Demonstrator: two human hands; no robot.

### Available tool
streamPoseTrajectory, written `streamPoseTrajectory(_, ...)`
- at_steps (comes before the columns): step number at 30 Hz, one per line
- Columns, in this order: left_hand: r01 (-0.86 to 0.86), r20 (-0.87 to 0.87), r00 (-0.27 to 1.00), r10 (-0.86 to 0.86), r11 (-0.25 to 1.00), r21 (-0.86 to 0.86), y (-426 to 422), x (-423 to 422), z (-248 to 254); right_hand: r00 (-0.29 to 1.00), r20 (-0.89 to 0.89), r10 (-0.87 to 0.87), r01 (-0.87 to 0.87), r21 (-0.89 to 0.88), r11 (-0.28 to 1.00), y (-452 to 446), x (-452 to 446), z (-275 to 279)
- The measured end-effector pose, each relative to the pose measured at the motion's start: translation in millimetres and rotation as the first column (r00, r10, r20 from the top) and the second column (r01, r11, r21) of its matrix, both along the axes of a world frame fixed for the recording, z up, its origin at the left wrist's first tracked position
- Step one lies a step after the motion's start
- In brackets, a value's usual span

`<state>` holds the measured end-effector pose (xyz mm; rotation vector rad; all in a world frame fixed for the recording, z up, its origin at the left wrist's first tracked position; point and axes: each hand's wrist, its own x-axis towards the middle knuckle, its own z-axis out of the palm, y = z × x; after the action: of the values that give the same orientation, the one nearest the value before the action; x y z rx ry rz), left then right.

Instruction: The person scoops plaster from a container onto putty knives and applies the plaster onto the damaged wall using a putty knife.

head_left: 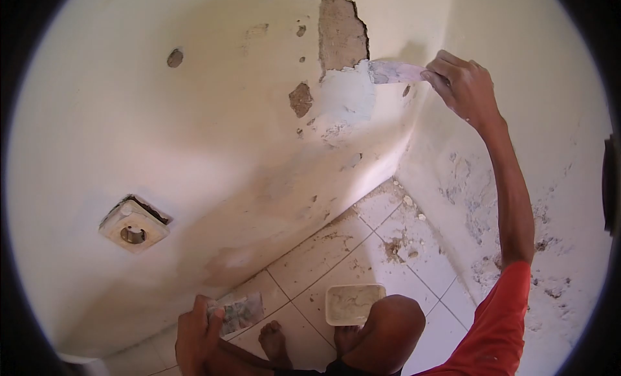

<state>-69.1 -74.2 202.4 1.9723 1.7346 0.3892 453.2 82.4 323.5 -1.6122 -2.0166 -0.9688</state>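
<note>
My right hand [464, 90] is closed on one end of a thin, flat, putty-smeared scraper [396, 72]. The scraper's far end touches the wall at the right edge of a white putty patch [348, 94]. Directly above that patch is a bare, rough-edged recess [343, 33] in the plaster. Low on the left, my left hand [197, 334] grips a second flat scraper [242, 311], its face smeared with grey and white putty. A pale rectangular tub [328, 306] holding whitish putty stands on the floor near my foot and knee.
A loose wall socket [134, 228] sits askew at the left. Chipped spots [301, 100] and holes mark the wall. Crumbs of debris [396, 248] lie on the tiled floor [310, 272] near the corner. The side wall [517, 182] rises close to my right arm.
</note>
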Motion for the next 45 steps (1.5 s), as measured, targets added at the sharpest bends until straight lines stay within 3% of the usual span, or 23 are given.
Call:
streamPoseTrajectory(5, -0.011, -0.013, 1.0, 0.011, 1.0, 0.029, -6.2, -5.7, 1.5, 0.999, -0.028, -0.028, 0.029, 0.035, 0.999, -13.0, -3.6, -1.8)
streamPoseTrajectory(7, -0.029, 0.003, 1.0, 0.029, 1.0, 0.007, -6.1, -5.8, -1.4, 0.991, -0.042, 0.124, -0.125, -0.021, 0.992, -11.5, -9.6, 3.6)
streamPoseTrajectory(10, 0.006, 0.013, 1.0, -0.006, 1.0, -0.011, -2.6, -9.0, -2.7, 0.987, 0.002, 0.16, -0.159, -0.053, 0.986, 12.0, -12.0, 7.3)
streamPoseTrajectory(13, -0.012, 0.073, 0.997, 0.012, 1.0, -0.001, 2.2, -6.0, -3.4, 0.993, -0.021, 0.12, -0.121, -0.063, 0.991, 27.0, -6.3, 13.6)
streamPoseTrajectory(16, -0.014, -0.02, 1.0, 0.013, 0.999, -0.048, 4.9, -6.5, -2.6, 0.999, -0.041, 0.034, -0.037, -0.083, 0.996, 29.7, 0.5, 20.7)
streamPoseTrajectory(19, 0.06, -0.088, 0.995, -0.054, 0.996, 0.071, 4.4, -10.0, -9.4, 0.998, -0.055, 0.01, -0.015, -0.095, 0.995, 25.2, 1.4, 19.0)
streamPoseTrajectory(21, -0.006, 0.003, 1.0, 0.006, 1.0, -0.023, 4.0, -9.0, -5.4, 0.998, -0.065, 0.007, -0.012, -0.086, 0.996, 16.8, 1.5, 14.4)
streamPoseTrajectory(26, -0.002, -0.014, 1.0, 0.002, 1.0, -0.025, -3.0, -14.8, 0.0, 0.994, -0.076, 0.076, -0.078, -0.016, 0.997, -5.0, 4.6, 2.4)
streamPoseTrajectory(28, -0.016, -0.004, 1.0, 0.015, 1.0, -0.02, -4.6, -16.5, -2.1, 0.988, -0.128, -0.091, 0.082, -0.069, 0.994, -13.0, 9.5, 3.1)
streamPoseTrajectory(29, -0.014, 0.011, 1.0, 0.014, 1.0, 0.009, -3.9, -18.0, -5.4, 0.988, -0.123, -0.091, 0.083, -0.068, 0.994, -13.2, 8.8, 5.8)
streamPoseTrajectory(34, 0.088, -0.074, 0.994, -0.078, 0.986, 0.139, -0.4, -15.3, -5.8, 0.974, -0.154, 0.163, -0.181, -0.109, 0.977, -1.3, -7.7, 5.3)
streamPoseTrajectory(36, 0.034, 0.011, 0.999, -0.034, 0.999, -0.021, 2.8, -13.4, -4.1, 0.982, -0.146, 0.121, -0.141, -0.133, 0.981, 9.4, -17.5, 7.6)
streamPoseTrajectory(38, 0.04, 0.012, 0.999, -0.04, 0.999, -0.031, 4.2, -12.7, -2.5, 0.987, -0.137, 0.08, -0.102, -0.16, 0.982, 19.6, -13.5, 8.6)
streamPoseTrajectory(40, 0.044, 0.012, 0.999, -0.044, 0.998, -0.046, 3.4, -13.0, -3.3, 0.985, -0.089, 0.15, -0.152, -0.019, 0.988, 28.7, 0.2, 7.2)
streamPoseTrajectory(45, -0.011, 0.015, 1.0, 0.011, 0.999, -0.03, 3.8, -4.4, -1.8, 0.989, -0.146, 0.017, -0.032, -0.1, 0.994, 24.2, 9.4, 2.6)
